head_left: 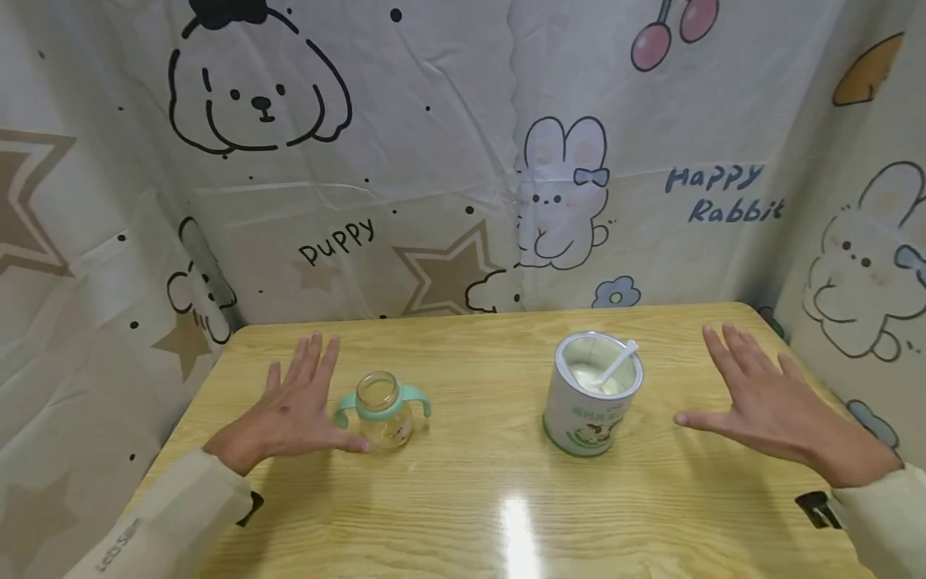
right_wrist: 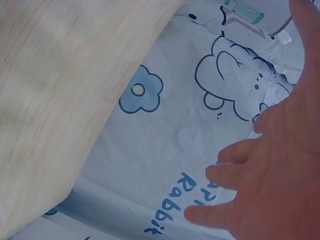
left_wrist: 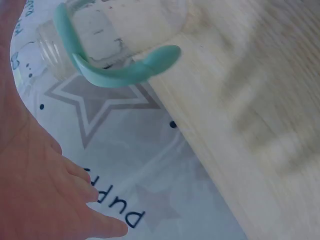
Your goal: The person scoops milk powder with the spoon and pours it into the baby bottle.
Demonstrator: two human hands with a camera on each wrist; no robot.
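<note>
A clear baby bottle [head_left: 394, 426] without a cap stands on the table, with a mint-green collar and two handles [left_wrist: 115, 75]. My left hand [head_left: 297, 410] is spread beside it on the left, its thumb overlapping the bottle's lower side in the head view. To the right of the middle stands an opened milk powder can [head_left: 582, 418] with a white scoop [head_left: 619, 363] leaning in the pale powder. My right hand [head_left: 767, 402] hovers to the can's right with fingers spread, holding nothing. Part of the can [right_wrist: 262, 15] shows at the top of the right wrist view.
The light wooden table [head_left: 477, 482] ends at a printed curtain [head_left: 434, 177] behind, which also hangs along both sides. A bright light reflection lies on the table's front middle. Dark straps [head_left: 819, 510] sit at both sleeve cuffs.
</note>
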